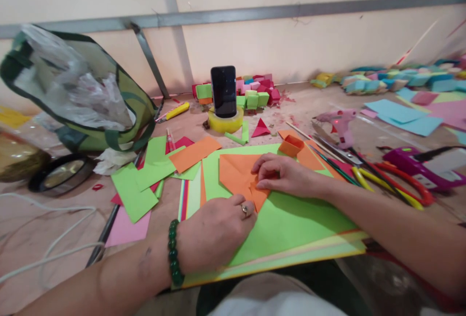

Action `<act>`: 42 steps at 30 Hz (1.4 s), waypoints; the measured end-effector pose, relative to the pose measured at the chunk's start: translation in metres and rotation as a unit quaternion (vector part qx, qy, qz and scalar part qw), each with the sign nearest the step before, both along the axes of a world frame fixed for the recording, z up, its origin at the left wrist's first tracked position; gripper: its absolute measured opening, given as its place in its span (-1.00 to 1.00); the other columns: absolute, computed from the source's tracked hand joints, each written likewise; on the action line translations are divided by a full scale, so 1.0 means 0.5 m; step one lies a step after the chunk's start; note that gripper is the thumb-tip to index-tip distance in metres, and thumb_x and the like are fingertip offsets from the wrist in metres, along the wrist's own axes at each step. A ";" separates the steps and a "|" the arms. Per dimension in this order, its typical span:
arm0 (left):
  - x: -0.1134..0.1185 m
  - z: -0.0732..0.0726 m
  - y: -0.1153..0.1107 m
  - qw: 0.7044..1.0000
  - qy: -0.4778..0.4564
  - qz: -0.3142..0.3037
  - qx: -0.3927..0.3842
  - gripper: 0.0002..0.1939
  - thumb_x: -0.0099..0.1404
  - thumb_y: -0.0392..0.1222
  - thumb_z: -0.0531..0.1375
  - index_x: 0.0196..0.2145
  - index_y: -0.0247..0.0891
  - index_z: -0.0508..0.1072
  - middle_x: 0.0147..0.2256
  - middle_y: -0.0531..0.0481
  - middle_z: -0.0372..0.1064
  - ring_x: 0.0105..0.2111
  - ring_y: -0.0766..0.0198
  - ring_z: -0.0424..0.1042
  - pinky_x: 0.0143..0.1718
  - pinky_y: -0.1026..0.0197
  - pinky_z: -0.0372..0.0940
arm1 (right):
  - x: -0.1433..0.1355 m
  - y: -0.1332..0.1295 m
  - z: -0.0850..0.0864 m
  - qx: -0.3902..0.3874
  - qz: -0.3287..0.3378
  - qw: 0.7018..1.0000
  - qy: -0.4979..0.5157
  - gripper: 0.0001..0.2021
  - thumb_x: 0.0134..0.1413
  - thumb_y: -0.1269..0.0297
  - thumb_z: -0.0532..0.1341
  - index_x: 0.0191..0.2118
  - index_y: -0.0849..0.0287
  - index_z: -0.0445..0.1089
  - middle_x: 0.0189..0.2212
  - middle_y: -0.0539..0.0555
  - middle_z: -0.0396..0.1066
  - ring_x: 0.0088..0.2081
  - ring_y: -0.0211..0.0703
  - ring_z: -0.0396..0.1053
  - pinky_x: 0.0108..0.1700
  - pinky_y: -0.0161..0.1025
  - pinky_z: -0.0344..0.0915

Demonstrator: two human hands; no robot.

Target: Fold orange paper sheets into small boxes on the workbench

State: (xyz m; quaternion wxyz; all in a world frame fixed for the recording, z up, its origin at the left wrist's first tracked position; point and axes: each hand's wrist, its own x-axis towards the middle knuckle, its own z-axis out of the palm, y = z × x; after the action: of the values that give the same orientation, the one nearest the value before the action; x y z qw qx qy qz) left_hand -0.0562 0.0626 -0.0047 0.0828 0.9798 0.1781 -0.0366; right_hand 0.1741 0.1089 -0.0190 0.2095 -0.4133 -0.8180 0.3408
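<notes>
A partly folded sheet of orange paper (236, 170) lies on a stack of coloured sheets with a green one (291, 224) on top. My left hand (218, 228), with a ring and a green bead bracelet (174, 253) at the wrist, has its curled fingers on the paper's lower edge. My right hand (284, 173) pinches the paper's right side, where a small flap is folded. A small folded orange piece (291, 146) sits just beyond my right hand.
Green and orange strips (134, 192) lie at the left, near a green bag (134, 102) and black tape roll (61, 175). A phone (224, 91) stands on yellow tape (225, 121). A pink glue gun (340, 124), scissors (364, 177) and purple device (418, 168) are at the right.
</notes>
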 end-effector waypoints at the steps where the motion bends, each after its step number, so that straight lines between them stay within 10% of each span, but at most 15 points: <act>1: -0.001 -0.001 0.000 1.000 -0.003 -0.002 -0.001 -0.80 0.28 -0.38 0.00 -0.18 -0.35 0.36 -0.23 -0.11 0.33 -0.26 0.13 0.30 -0.27 0.09 0.35 | -0.001 0.000 -0.002 0.004 -0.001 1.000 0.002 -0.77 0.04 0.17 0.28 -0.48 0.23 0.46 -0.24 0.16 0.41 -0.20 -0.14 0.40 -0.14 -0.20 0.31; 34: -0.003 -0.012 0.010 0.997 -0.045 0.028 -0.051 -0.62 0.18 -0.43 0.03 -0.07 -0.23 0.38 -0.23 -0.10 0.31 -0.25 0.16 0.28 -0.21 0.13 0.30 | 0.002 -0.003 -0.022 0.048 0.004 0.999 0.008 -0.83 0.07 0.23 0.27 -0.46 0.20 0.42 -0.24 0.13 0.39 -0.16 -0.14 0.35 -0.09 -0.17 0.29; 42: -0.005 -0.012 0.015 0.997 -0.059 0.020 -0.037 -0.61 0.16 -0.42 0.05 -0.06 -0.21 0.40 0.07 -0.09 0.29 -0.13 0.14 0.30 -0.07 0.09 0.31 | -0.001 -0.010 -0.009 0.059 0.007 0.998 -0.034 -0.89 0.06 0.26 0.24 -0.34 0.19 0.40 -0.23 0.14 0.38 -0.14 -0.09 0.32 -0.13 -0.17 0.31</act>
State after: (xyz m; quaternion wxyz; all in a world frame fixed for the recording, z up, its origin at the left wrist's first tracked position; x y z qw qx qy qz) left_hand -0.0586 0.0700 -0.0107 0.1304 0.9728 0.1908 0.0159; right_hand 0.1737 0.1039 -0.0234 0.2031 -0.4057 -0.8463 0.2790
